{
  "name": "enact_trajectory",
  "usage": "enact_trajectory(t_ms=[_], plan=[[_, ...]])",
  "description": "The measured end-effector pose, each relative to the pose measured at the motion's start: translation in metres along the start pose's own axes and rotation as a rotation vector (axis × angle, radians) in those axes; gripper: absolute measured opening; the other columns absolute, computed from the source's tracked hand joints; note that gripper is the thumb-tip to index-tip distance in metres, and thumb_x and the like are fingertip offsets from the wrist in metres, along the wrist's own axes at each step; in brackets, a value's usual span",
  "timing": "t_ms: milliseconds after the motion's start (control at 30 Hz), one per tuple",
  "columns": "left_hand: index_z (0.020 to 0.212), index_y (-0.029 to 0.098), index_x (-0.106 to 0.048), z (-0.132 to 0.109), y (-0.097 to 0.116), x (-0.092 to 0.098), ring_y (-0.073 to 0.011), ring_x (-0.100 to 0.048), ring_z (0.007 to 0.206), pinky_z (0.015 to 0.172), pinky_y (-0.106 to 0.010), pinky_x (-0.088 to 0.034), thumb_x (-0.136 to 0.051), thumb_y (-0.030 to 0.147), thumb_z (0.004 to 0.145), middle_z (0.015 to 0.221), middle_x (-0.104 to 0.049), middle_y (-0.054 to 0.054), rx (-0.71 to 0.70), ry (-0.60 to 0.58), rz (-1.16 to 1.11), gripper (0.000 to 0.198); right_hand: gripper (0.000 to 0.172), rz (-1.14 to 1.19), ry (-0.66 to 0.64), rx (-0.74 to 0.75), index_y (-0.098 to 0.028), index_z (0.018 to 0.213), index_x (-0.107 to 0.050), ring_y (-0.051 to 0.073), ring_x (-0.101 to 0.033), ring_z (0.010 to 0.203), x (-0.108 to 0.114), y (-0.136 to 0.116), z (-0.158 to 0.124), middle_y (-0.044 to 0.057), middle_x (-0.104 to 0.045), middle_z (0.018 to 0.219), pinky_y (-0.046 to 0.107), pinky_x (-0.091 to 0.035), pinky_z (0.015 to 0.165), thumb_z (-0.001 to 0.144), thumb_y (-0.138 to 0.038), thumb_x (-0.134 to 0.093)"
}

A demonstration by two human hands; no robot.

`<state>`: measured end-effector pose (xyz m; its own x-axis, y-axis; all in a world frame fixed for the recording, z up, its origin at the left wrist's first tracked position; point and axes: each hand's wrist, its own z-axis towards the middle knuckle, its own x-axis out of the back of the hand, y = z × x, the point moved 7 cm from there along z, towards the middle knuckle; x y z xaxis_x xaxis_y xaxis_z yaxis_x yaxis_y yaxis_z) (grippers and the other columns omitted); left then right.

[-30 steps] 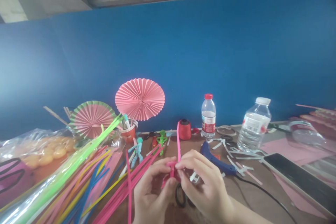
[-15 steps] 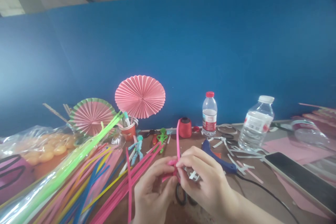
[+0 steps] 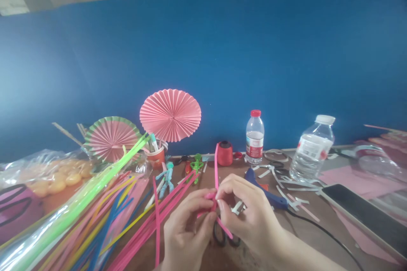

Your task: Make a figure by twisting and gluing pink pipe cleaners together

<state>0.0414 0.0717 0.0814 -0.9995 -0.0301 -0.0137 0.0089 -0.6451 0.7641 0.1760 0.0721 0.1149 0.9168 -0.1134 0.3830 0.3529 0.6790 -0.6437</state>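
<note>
A pink pipe cleaner (image 3: 216, 167) is bent and twisted together between my fingertips. One straight length stands up from the twist, and another end slants down to the right below it. My left hand (image 3: 190, 226) pinches the twisted part between thumb and fingers. At the upper side of the twist, my right hand (image 3: 251, 216) has its thumb and index finger closed on the pink strand. Its fingertips partly cover the spot they grip. Under the hands lie scissors (image 3: 219, 236) with dark handle loops, mostly hidden. More pink pipe cleaners (image 3: 152, 224) rest left of my left hand.
A blue glue gun (image 3: 267, 192) with a black cable and white scraps lie to the right. Two bottles (image 3: 254, 142) and a phone (image 3: 365, 220) are there too. Small twisted pipe-cleaner figures (image 3: 167, 178), pink paper fans (image 3: 173, 116) and bagged pipe cleaners (image 3: 92, 192) occupy the left.
A pink pipe-cleaner end now shows below the twist, pointing down and right. My right hand's thumb and fingers have shifted slightly; the left hand keeps nearly the same hold.
</note>
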Motion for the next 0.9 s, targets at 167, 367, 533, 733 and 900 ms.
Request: enact_trajectory(t_ms=[167,367,533,733,900], plan=[[0.08,0.022,-0.068,0.002,0.002,0.0,-0.018,-0.067,0.087,0.074,-0.023,-0.056,-0.065,0.003,0.068,0.093,-0.069,-0.003,-0.043,0.017,0.02,0.023,0.016,0.013,-0.021,-0.004,-0.019,0.074,-0.055,0.01,-0.051,0.059,0.001,-0.001,0.002,-0.001,-0.055,0.07,0.021,-0.041,0.054,0.074,-0.005,-0.047],[0.082,0.022,-0.067,-0.001,-0.004,0.003,-0.0199,-0.065,0.091,0.076,-0.027,-0.056,-0.063,0.003,0.07,0.097,-0.067,-0.005,-0.063,0.003,0.069,0.023,0.014,-0.056,0.017,0.054,-0.017,0.074,-0.059,0.01,-0.051,0.057,0.002,-0.005,0.0,0.0,-0.056,0.068,0.021,-0.041,0.054,0.075,-0.007,-0.049],[0.088,0.024,-0.065,0.0,-0.002,0.003,-0.0194,-0.062,0.095,0.08,-0.03,-0.054,-0.061,0.002,0.072,0.101,-0.065,-0.004,-0.143,-0.058,0.185,0.027,0.014,-0.089,0.033,0.02,-0.018,0.071,-0.059,0.011,-0.052,0.056,0.001,-0.005,-0.001,0.0,-0.057,0.066,0.022,-0.042,0.052,0.075,-0.009,-0.05],[0.09,0.025,-0.065,0.001,0.003,0.0,-0.0162,-0.063,0.091,0.08,-0.027,-0.053,-0.062,-0.001,0.07,0.101,-0.064,-0.002,-0.272,-0.085,0.275,0.033,0.014,-0.106,0.021,-0.143,-0.019,0.066,-0.055,0.011,-0.05,0.051,-0.003,0.004,0.0,-0.002,-0.054,0.06,0.021,-0.04,0.049,0.069,-0.006,-0.05],[0.09,0.023,-0.065,0.0,0.001,0.0,-0.0188,-0.064,0.088,0.075,-0.03,-0.055,-0.061,-0.001,0.07,0.099,-0.065,-0.004,-0.241,-0.087,0.259,0.032,0.015,-0.085,0.011,-0.255,-0.019,0.061,-0.05,0.01,-0.047,0.05,-0.006,0.009,0.0,-0.003,-0.05,0.058,0.019,-0.038,0.046,0.063,-0.004,-0.048]])
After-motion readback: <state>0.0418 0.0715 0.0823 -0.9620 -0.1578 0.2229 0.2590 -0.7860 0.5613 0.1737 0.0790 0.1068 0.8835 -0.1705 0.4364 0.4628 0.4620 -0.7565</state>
